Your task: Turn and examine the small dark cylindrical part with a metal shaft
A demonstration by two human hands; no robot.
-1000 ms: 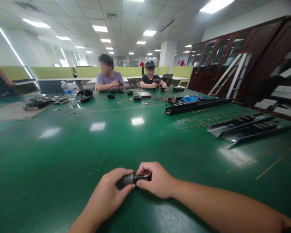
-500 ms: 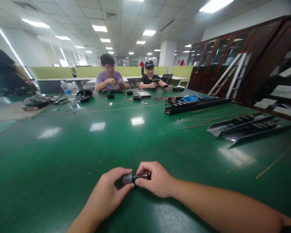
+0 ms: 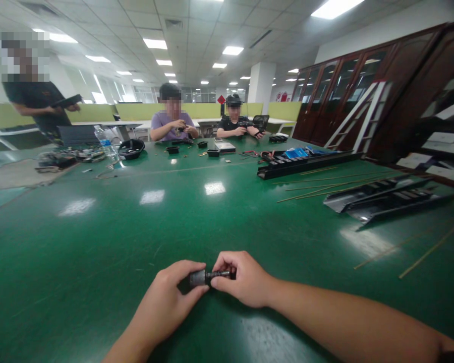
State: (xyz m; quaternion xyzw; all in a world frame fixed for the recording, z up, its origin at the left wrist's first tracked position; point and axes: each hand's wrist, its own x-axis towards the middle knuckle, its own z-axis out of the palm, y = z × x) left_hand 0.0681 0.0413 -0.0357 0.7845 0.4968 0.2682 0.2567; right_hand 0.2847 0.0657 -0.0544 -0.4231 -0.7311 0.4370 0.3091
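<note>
Low over the near side of the green table [image 3: 166,232], both of my hands are on a dark cylindrical metal part with a thin ridged shaft [image 3: 198,278]. Its thick grey body is pinched between the thumb and fingers of my left hand [image 3: 169,297]. The shaft points right into my right hand [image 3: 247,282], whose curled fingers and thumb close round it. The shaft's tip shows bright metal near those fingers. I cannot make out the part's exact kind, as fingers cover both of its ends.
Long black metal channels [image 3: 386,201] and thin rods [image 3: 325,190] lie on the right. Farther off are a black bowl [image 3: 131,149], a water bottle [image 3: 105,143] and small black trays [image 3: 213,153]. Two people sit opposite; another person [image 3: 41,103] stands far left holding a dark object.
The person at the far left has come upright into view, with a dark object in hand. My hands and the metal part have barely moved.
</note>
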